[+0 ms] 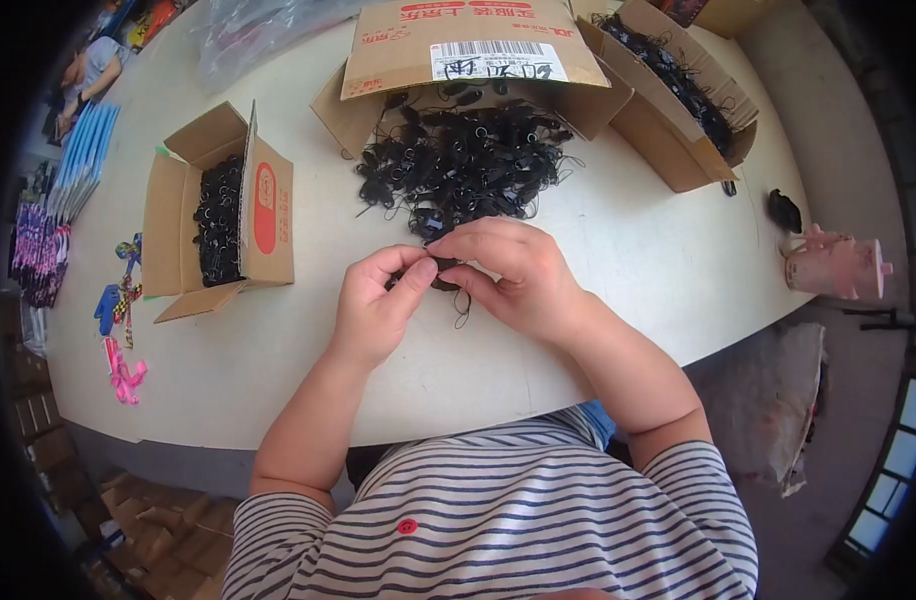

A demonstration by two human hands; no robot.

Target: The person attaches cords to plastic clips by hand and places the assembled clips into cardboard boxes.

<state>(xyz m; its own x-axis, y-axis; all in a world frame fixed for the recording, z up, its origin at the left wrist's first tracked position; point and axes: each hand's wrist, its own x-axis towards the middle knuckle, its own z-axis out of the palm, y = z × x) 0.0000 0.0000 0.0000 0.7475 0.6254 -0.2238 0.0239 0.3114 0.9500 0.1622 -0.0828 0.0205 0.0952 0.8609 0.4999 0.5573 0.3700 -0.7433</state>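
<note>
My left hand [383, 300] and my right hand [513, 270] meet at the middle of the white table [468, 375]. Between their fingertips is a small black corded piece [444, 267], pinched from both sides, with a thin black loop hanging below it. Fingers cover most of the piece. Just beyond my hands lies a heap of similar black pieces [468, 160] with cords and small metal rings. The heap spills from a large cardboard box [398, 45] lying open toward me.
At left stands an open carton [270, 225] holding black pieces. Another long carton [658, 145] of them is at back right. A pink cup [836, 268] sits at the right edge, colourful straps [126, 372] at the left. A person [100, 70] is at far upper left.
</note>
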